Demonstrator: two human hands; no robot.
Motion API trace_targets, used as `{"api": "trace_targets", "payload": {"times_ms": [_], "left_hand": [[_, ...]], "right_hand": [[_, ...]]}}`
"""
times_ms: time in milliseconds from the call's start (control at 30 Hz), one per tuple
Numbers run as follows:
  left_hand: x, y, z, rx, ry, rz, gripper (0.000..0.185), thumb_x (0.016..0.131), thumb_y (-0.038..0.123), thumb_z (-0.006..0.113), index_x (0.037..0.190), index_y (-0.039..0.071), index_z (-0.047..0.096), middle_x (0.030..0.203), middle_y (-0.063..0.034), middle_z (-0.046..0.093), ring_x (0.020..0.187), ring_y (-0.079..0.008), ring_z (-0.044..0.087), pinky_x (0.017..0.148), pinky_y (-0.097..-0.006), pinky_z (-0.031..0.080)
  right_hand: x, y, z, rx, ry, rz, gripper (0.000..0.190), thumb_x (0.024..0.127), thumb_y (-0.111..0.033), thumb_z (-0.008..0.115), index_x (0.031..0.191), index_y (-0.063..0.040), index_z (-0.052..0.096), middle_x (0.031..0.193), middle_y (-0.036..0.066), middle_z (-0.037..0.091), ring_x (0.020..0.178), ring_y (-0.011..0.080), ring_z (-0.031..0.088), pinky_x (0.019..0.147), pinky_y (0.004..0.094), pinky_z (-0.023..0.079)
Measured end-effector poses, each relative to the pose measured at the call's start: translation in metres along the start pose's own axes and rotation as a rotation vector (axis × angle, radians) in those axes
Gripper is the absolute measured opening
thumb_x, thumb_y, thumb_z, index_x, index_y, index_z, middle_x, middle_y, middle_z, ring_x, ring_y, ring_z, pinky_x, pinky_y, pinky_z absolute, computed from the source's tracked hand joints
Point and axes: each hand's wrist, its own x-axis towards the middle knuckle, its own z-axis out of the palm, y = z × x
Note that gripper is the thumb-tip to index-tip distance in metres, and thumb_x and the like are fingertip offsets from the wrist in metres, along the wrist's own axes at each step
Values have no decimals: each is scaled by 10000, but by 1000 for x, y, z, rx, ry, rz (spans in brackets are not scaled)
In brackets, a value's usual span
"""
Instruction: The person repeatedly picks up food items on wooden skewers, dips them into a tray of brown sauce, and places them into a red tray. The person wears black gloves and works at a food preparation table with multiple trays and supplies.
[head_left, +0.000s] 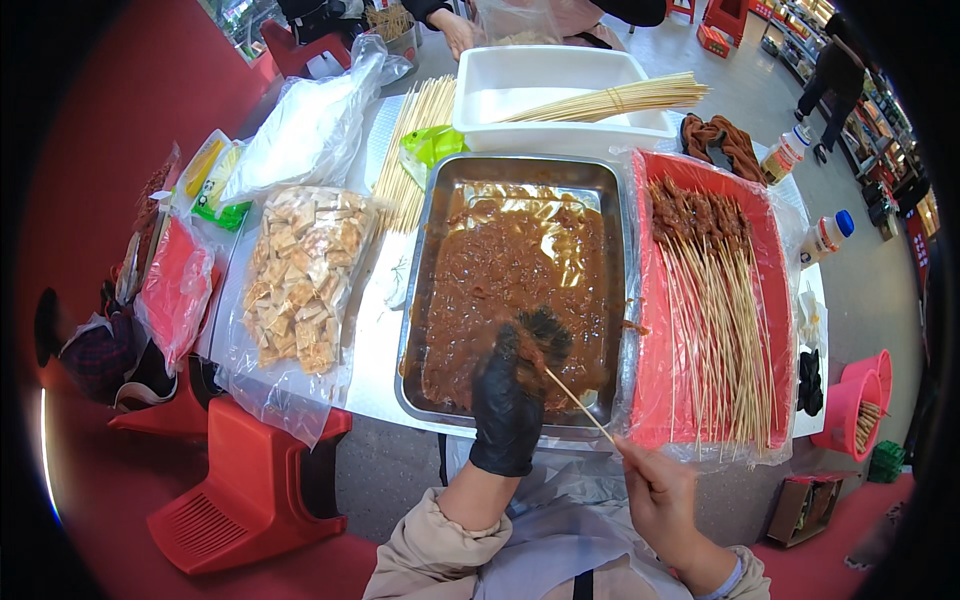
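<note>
My left hand (514, 390), in a black glove smeared with sauce, is closed around marinated meat (531, 352) at the tip of a bamboo skewer. It is over the near part of a steel tray (411, 300) holding brown sauced meat (510, 262). The gloved fingers are blurred and partly hide the meat. Bare, my right hand (660, 484) pinches the lower end of the bamboo skewer (581, 405), which slants up to the left. Right of the steel tray, a red tray (649, 375) lined with clear plastic holds many finished meat skewers (709, 300), their meat ends at the far side.
A bag of tofu-like cubes (307, 277) lies left. Behind are loose skewers (416, 142) and a white tub (480, 135) with a skewer bundle (615, 99). Two bottles (825, 238) stand right. Red stools (247, 480) sit on the floor. A co-worker's hand (456, 31) is at the far side.
</note>
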Motion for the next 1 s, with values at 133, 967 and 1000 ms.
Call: {"api": "trace_targets", "payload": {"times_ms": [133,967,1000], "left_hand": [[-6,-1,6,126,10,-2,230,999,110,438,1142,-9,573,980,-90,645,898,-183,617,800,-295,493],[5,7,14,-446,152,-337,239,993,276,496,1019,54,581,798,-18,574,675,-102,555,602,-218,483],[2,3,14,-282,113,-252,231,995,273,492,1011,59,578,800,-19,571,683,-102,554,606,-219,483]], "right_hand": [[0,-2,5,25,22,-17,419,790,138,568,1174,-21,625,676,144,574,554,228,566,544,292,450],[-1,9,11,-6,53,-90,429,791,144,576,1182,-26,623,636,124,520,515,213,523,494,290,413],[-1,9,13,1,65,-97,427,792,144,574,1181,-26,622,637,124,521,517,211,524,495,289,413]]}}
